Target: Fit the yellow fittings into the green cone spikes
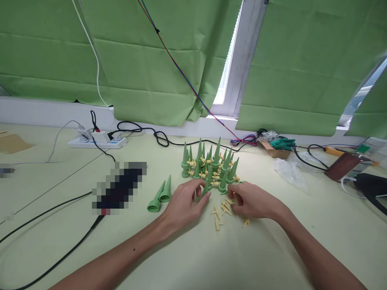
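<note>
My left hand (186,201) is closed, its thumb and fingers round a small green plastic cone (207,186) at the front of a cluster. My right hand (252,199) has its fingers curled and pressed together down at the table, beside loose pale-yellow T-shaped plastic fittings (217,212); whatever is between its fingertips is hidden. Behind both hands stand several green pointed cones (216,155), upright, with yellow fittings (215,176) at their sides. Two more green cones (157,199) lie on their sides left of my left hand.
A blurred-out dark object (121,187) with a black cable lies at the left. Behind it is a white power strip (117,143). At the right are an open cardboard box (275,151), clear plastic bags (290,173) and a dark red box (346,166). Green curtains (151,72) hang behind.
</note>
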Demonstrator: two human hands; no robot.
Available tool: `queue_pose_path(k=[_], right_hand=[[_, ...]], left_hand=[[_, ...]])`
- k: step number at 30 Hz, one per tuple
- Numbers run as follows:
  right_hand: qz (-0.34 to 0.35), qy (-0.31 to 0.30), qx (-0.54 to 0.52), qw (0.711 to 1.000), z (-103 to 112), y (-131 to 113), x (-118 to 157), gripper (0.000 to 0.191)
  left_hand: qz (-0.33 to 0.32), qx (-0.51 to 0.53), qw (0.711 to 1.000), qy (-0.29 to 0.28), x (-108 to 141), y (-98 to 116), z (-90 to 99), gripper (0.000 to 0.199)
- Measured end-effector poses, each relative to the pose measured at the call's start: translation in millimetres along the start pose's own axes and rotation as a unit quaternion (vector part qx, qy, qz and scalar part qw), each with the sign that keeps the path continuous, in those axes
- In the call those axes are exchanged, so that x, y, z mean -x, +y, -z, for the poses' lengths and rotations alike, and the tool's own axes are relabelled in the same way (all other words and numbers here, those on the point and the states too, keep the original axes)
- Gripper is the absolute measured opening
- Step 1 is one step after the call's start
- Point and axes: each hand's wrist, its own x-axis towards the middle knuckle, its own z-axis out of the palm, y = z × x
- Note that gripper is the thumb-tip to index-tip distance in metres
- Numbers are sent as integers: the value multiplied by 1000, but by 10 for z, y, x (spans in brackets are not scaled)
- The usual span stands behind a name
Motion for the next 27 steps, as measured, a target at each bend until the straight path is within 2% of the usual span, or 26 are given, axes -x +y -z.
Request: queue_pose_path(k=[5,13,18,23,27], right_hand=[[-4,5,-9,1000,-20,6,-12,20],[22,6,-6,1000,-16,-41,-16,8],[21,6,-4,1000,-44,-55,-19,10],[21,38,-8,999,-64,-70,-38,11],[44,93,-44,994,-56,-133,-47,5]], left_hand=[[-4,-20,1000,7,-9,-13,-4,21],[17,-23,999,18,-13,14,24,18],[59,15,995,82,6,68,40,24],[4,61,984,167,44,125,41,34],[-49,51,987,146,71,136,33,38]])
